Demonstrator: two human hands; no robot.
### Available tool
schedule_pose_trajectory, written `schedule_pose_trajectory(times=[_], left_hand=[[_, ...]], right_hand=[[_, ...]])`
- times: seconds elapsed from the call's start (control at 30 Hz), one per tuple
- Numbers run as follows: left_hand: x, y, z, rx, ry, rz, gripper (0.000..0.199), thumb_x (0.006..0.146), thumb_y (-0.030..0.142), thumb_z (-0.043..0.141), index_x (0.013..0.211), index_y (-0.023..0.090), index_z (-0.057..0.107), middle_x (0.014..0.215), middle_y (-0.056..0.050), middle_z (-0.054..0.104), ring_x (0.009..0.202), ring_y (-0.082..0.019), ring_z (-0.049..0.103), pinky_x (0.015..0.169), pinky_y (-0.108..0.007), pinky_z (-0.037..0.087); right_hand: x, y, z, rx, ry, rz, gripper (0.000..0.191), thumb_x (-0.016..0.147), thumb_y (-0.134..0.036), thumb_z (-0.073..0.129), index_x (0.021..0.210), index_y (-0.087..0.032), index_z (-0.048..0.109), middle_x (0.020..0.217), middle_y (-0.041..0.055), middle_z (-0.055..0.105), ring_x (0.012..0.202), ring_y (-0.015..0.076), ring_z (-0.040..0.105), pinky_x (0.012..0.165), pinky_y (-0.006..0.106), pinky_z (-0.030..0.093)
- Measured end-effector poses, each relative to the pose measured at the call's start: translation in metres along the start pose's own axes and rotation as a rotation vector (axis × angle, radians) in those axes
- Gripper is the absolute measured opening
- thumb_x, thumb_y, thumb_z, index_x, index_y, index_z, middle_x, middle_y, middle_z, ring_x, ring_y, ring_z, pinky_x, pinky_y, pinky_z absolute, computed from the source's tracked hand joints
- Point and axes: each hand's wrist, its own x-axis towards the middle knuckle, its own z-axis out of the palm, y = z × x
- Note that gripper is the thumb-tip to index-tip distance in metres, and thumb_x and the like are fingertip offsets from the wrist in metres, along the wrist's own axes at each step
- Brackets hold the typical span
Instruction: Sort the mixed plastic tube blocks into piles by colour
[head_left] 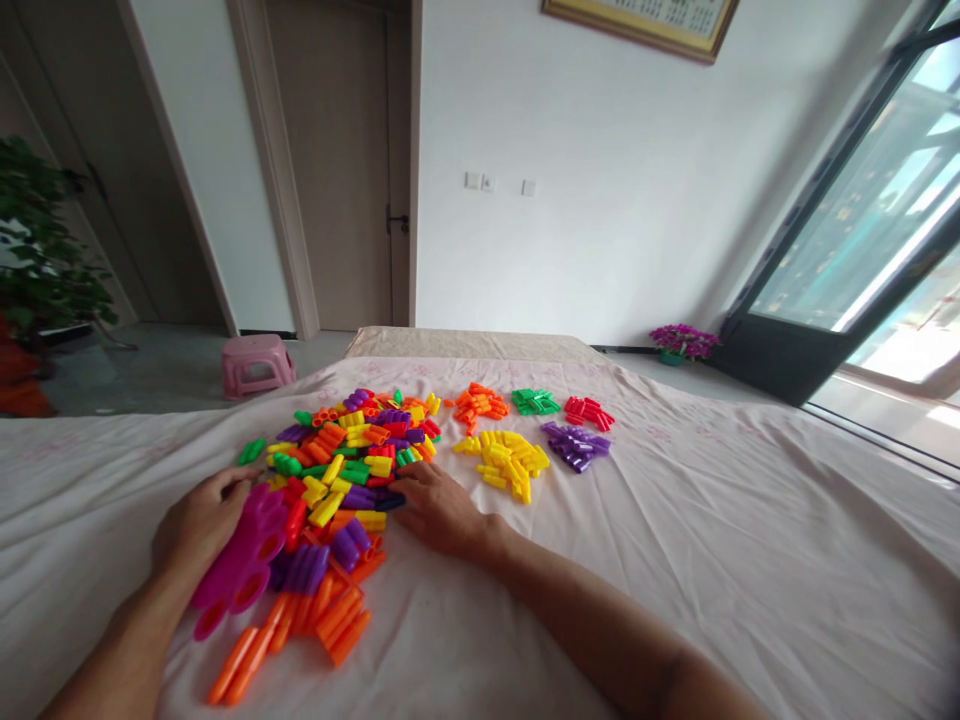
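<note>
A heap of colourful plastic building pieces (345, 475) lies on the cloth in front of me, mostly short joined tubes in yellow, orange, red, green and purple. My left hand (199, 520) is at the heap's left edge, against a magenta piece with rounded lobes (244, 560). Its fingers are curled together, and what they pinch is hidden. At the heap's right edge, my right hand (431, 505) rests with fingers extended and apart, fingertips by a dark purple piece (388, 500). Longer orange pieces (251, 655) lie nearest me.
Separate small piles sit farther right: yellow (510, 462), orange (480, 403), green (535, 401), red (589, 412) and purple (576, 446). A wrinkled pale cloth (712, 520) covers the table. Beyond it stand a pink stool (259, 365) and potted magenta flowers (684, 341).
</note>
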Motion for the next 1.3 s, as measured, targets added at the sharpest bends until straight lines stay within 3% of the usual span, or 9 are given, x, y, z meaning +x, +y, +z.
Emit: schedule_pose_trajectory(times=[0.17,0.43,0.7,1.07,1.3], left_hand=[[0.003,-0.003,0.003,-0.017,0.012,0.01,0.049,0.09,0.055,0.036,0.117,0.028,0.068,0.099,-0.009,0.073,0.078,-0.027,0.065,0.065,-0.034,0.045],[0.002,-0.002,0.002,-0.017,0.011,0.009,0.049,0.09,0.054,0.035,0.117,0.029,0.068,0.102,-0.01,0.073,0.08,-0.028,0.065,0.067,-0.035,0.046],[0.003,-0.004,0.001,-0.009,-0.015,0.025,0.051,0.089,0.057,0.035,0.119,0.029,0.066,0.104,-0.01,0.073,0.08,-0.026,0.067,0.066,-0.031,0.047],[-0.001,0.001,-0.003,-0.002,-0.015,0.019,0.053,0.088,0.057,0.036,0.119,0.029,0.067,0.104,-0.009,0.074,0.081,-0.028,0.067,0.066,-0.032,0.047],[0.0,0.001,-0.002,-0.019,0.002,0.023,0.05,0.087,0.052,0.04,0.119,0.026,0.068,0.1,-0.01,0.074,0.079,-0.027,0.066,0.064,-0.032,0.045]], right_hand=[[0.001,-0.001,-0.002,-0.124,-0.018,-0.021,0.033,0.089,-0.031,0.06,0.122,-0.025,0.059,0.13,0.0056,0.056,0.109,0.0209,0.054,0.092,0.032,0.044],[-0.002,-0.003,-0.012,-0.158,-0.022,0.004,0.013,0.088,-0.024,0.055,0.098,-0.021,0.063,0.1,0.0052,0.063,0.093,0.0195,0.055,0.083,0.031,0.04],[-0.003,-0.004,-0.002,-0.148,-0.027,0.003,0.046,0.09,-0.049,0.059,0.13,-0.028,0.053,0.131,0.0067,0.053,0.109,0.0224,0.051,0.088,0.035,0.042],[-0.004,0.001,-0.006,-0.19,0.032,-0.035,0.041,0.077,-0.046,0.073,0.106,-0.021,0.058,0.104,0.0059,0.059,0.095,0.023,0.053,0.079,0.033,0.042],[-0.006,0.003,-0.005,-0.221,0.039,-0.011,0.046,0.077,-0.054,0.072,0.108,-0.022,0.06,0.107,0.0075,0.059,0.094,0.0237,0.055,0.078,0.034,0.043]])
